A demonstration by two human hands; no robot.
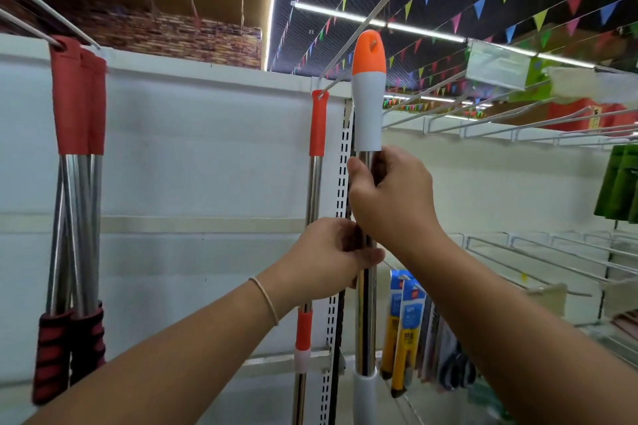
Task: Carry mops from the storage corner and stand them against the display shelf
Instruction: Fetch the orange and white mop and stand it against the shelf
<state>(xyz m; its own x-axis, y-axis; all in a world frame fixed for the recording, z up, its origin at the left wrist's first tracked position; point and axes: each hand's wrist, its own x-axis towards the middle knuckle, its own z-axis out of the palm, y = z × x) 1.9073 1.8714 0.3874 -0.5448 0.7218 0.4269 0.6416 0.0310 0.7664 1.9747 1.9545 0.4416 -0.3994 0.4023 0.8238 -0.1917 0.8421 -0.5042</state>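
Observation:
A mop handle [366, 314] of shiny steel with a white and orange cap stands upright in front of the white display shelf [207, 155]. My right hand [393, 197] grips the steel pole just under the white cap. Lower down, my left hand [331, 257] holds the same pole. The cap's tip sits beside a long wire hook [352, 34] that juts out from the shelf top. The mop's head is out of view below.
A red-capped mop [316, 183] hangs from a hook just left of the held one. Several red-capped mops [77, 183] hang at far left. Wire hooks [518, 134] stick out at right, with packaged goods [404, 328] hanging below.

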